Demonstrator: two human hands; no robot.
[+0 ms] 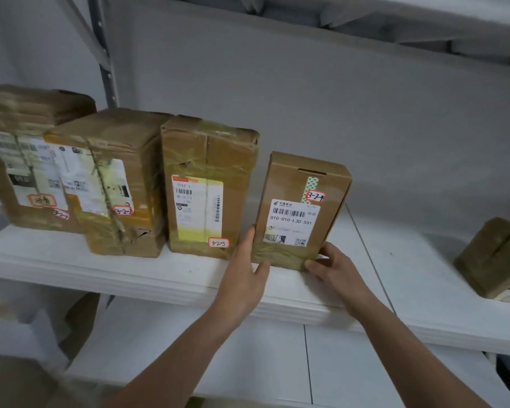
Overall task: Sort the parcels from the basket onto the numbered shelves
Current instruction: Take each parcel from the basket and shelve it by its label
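Note:
A small brown cardboard parcel marked 3-2-4 stands upright on the white shelf. My left hand lies with straight fingers against its lower left side. My right hand touches its lower right corner with fingers slightly bent. To its left stand three taped parcels in a row: 3-2-3, 3-2-2 and 3-2-1.
Another taped brown parcel lies tilted at the right end of the same shelf. A lower white shelf runs below, with brown packaging at its left end. A metal upright rises behind the parcels. The underside of an upper shelf spans the top.

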